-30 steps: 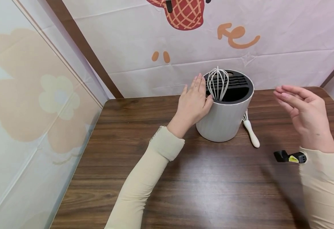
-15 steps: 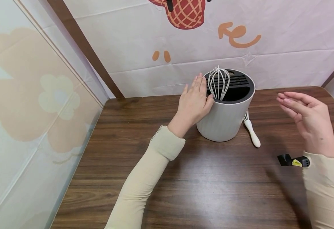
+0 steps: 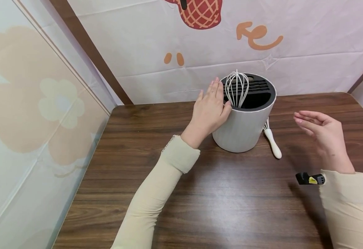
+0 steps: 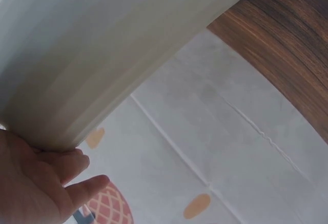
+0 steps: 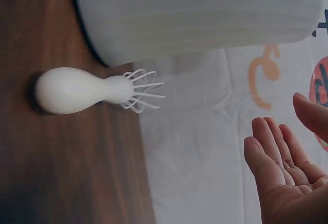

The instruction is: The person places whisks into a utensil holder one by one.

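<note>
A light grey utensil holder (image 3: pixel 241 133) with a black slotted top stands upright at the back of the table. My left hand (image 3: pixel 208 112) rests against its left side by the rim, fingers extended; the left wrist view has the hand (image 4: pixel 31 188) touching the holder's wall. A whisk (image 3: pixel 236 88) stands in the holder with its white wires up; its handle is hidden inside. Another white whisk (image 3: pixel 273 144) lies on the table to the right, its wires partly behind the holder. My right hand (image 3: pixel 328 140) hovers right of that whisk, holding nothing, its fingers loosely bent.
The dark wooden table (image 3: pixel 231 200) reaches back to a white printed curtain (image 3: pixel 144 52). A pale flowered panel (image 3: pixel 44 138) runs along the left side. A small black camera device (image 3: pixel 310 178) sticks out from the right cuff.
My right hand has dropped toward the front of the table and shifted slightly left. The left hand, the holder and both whisks have kept their places.
</note>
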The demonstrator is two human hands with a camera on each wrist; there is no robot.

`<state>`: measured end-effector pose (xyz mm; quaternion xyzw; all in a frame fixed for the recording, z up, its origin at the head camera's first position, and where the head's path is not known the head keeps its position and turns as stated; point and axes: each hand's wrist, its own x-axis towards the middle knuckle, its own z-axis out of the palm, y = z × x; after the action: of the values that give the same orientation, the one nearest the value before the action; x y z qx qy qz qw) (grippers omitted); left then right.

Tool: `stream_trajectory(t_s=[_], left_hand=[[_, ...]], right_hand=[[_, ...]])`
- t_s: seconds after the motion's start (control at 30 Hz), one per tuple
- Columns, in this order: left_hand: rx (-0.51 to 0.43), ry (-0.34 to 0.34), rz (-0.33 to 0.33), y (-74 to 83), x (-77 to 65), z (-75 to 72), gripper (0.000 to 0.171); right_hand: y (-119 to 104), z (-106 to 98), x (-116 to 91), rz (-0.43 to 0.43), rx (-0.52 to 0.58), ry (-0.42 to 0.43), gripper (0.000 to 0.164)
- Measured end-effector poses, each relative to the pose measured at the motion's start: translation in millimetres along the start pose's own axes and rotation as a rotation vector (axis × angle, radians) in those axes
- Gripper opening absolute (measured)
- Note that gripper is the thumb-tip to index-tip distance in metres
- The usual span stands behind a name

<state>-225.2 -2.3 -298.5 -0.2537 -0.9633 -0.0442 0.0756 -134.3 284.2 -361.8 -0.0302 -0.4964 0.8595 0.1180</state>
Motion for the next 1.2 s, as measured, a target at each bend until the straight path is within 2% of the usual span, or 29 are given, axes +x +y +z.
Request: stream_trajectory(t_s=[0.07, 0.2, 0.43, 0.57, 0.67, 0.8, 1.0, 1.2], left_hand=[[0.002, -0.003, 0.000, -0.1, -0.1, 0.2, 0.063], [0.002, -0.001, 0.003, 0.1, -0.1, 0.5, 0.063], [-0.005, -0.004, 0.005, 0.4, 0.1, 0.3, 0.063], [0.004, -0.002, 0.005, 0.5, 0.0, 0.2, 0.063], [0.010, 0.004, 0.005, 0.6, 0.2, 0.1, 0.063], [0.009, 0.007, 0.007, 1.1, 0.4, 0.1, 0.063], [0.013, 0.002, 0.004, 1.3, 1.1, 0.2, 0.064], [0.020, -0.023, -0.005, 1.6, 1.5, -0.7, 0.064]], right_hand=[[3.2, -2.8, -1.2, 0.020, -0.026, 0.030, 0.025], [7.7, -9.5, -3.9, 0.033, -0.005, 0.056, 0.025], [13.1, -17.8, -7.0, 0.033, 0.018, 0.060, 0.024], [14.6, -20.1, -7.7, 0.071, -0.002, 0.062, 0.023], [15.2, -22.5, -8.3, 0.134, -0.024, 0.040, 0.023], [16.2, -27.4, -9.4, 0.200, -0.035, -0.032, 0.023], [20.5, -32.7, -6.9, 0.231, -0.029, -0.088, 0.022], [25.2, -33.5, -5.5, 0.253, -0.110, -0.086, 0.023]])
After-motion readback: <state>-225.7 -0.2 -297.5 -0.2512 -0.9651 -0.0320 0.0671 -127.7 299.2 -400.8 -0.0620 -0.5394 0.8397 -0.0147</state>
